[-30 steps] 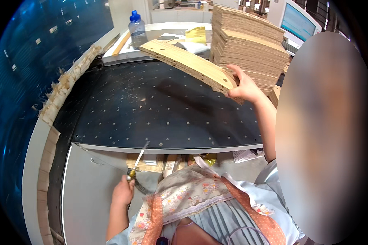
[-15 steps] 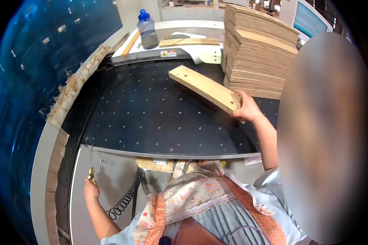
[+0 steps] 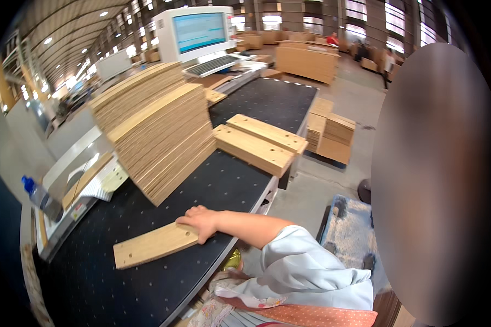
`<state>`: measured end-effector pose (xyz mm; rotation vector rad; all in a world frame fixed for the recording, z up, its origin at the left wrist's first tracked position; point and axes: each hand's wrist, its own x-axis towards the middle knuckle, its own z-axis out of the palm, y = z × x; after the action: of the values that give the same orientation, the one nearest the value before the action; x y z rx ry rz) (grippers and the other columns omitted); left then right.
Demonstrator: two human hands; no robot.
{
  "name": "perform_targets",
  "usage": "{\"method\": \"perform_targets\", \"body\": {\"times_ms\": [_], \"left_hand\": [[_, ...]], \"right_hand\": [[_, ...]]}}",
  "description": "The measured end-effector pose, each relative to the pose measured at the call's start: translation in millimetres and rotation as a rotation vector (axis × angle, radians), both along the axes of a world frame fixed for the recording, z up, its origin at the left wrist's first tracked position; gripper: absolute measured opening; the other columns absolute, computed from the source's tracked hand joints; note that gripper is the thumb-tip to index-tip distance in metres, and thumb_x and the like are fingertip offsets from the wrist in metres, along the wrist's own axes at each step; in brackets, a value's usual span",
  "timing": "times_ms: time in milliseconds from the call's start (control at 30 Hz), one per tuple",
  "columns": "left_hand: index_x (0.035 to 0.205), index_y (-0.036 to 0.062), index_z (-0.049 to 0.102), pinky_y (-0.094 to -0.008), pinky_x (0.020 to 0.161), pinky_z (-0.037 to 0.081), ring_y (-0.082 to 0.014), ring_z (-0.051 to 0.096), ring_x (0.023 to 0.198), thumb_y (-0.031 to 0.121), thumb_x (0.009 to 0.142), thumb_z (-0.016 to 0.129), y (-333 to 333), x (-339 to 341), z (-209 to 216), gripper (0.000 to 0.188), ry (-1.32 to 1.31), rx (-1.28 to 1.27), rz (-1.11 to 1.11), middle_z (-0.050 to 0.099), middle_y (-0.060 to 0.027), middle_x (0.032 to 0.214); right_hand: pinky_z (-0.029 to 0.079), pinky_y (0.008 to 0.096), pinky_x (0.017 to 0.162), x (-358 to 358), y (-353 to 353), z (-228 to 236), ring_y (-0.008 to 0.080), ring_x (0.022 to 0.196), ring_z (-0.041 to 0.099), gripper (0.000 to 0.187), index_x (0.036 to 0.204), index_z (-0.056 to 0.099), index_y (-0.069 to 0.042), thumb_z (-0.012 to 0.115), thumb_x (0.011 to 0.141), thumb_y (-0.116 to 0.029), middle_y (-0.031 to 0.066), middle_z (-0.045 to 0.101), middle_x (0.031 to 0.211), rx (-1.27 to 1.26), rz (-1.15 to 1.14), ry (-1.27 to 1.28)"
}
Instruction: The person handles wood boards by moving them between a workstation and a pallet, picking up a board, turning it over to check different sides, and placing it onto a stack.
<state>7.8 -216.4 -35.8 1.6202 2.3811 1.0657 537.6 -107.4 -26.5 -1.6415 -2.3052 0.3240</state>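
Observation:
My right hand [image 3: 203,222] grips one end of a pale wooden board [image 3: 154,243], fingers closed over its near right corner. A hole shows near each end of the board. It is over the black table [image 3: 202,191], which is dotted with small pale studs or holes; whether the board rests flat there I cannot tell. Beyond my hand stands a tall stack of thin wooden boards [image 3: 163,131]. To its right two thicker drilled boards [image 3: 256,147] lie side by side across the table. My left hand is out of view.
A computer monitor [image 3: 199,31] and keyboard [image 3: 211,65] stand behind the stack. At the left is a blue-capped water bottle [image 3: 42,200]. Past the table's right edge are stacked wooden pieces [image 3: 333,133] and a dusty blue platform [image 3: 350,231] on the floor. A blurred oval covers the far right.
My view has swung right, bringing the monitor and the two thicker boards into sight. My left hand has left the picture. The board stays in my right hand, now lower toward the table.

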Motion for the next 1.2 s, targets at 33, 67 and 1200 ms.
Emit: {"method": "perform_targets", "body": {"times_ms": [33,67,1200], "left_hand": [[0.115,-0.0021,0.047,-0.037,0.083,0.042,-0.0288,0.054,0.097,0.022,0.088,0.039,12,10,2,0.037,-0.003,0.011,-0.035,0.056,-0.0183,0.106],[0.115,-0.002,0.047,-0.0367,0.083,0.042,-0.0283,0.054,0.097,0.023,0.088,0.039,19,12,4,0.037,-0.008,0.022,-0.039,0.056,-0.0181,0.106],[0.112,0.0026,0.049,-0.0243,0.079,0.041,-0.0103,0.052,0.085,0.006,0.086,0.051,-3,-115,-36,0.026,-0.827,0.754,0.36,0.056,-0.0024,0.096]], "right_hand": [[0.034,0.0409,0.085,3,-2,0,0.0311,0.1,0.045,0.087,0.124,0.039,-0.012,0.07,0.044,-0.027,0.0151,0.049,0.102,0.013,0.005,0.005],[0.029,0.0492,0.092,-3,0,4,0.0327,0.108,0.041,0.087,0.125,0.038,-0.011,0.07,0.046,-0.027,0.0168,0.048,0.107,-0.054,0.011,0.012],[0.029,0.0345,0.1,-2,-52,-43,0.0264,0.119,0.037,0.075,0.13,0.028,0.0,0.063,0.064,0.005,0.0161,0.035,0.129,0.193,-0.398,0.487]]}}
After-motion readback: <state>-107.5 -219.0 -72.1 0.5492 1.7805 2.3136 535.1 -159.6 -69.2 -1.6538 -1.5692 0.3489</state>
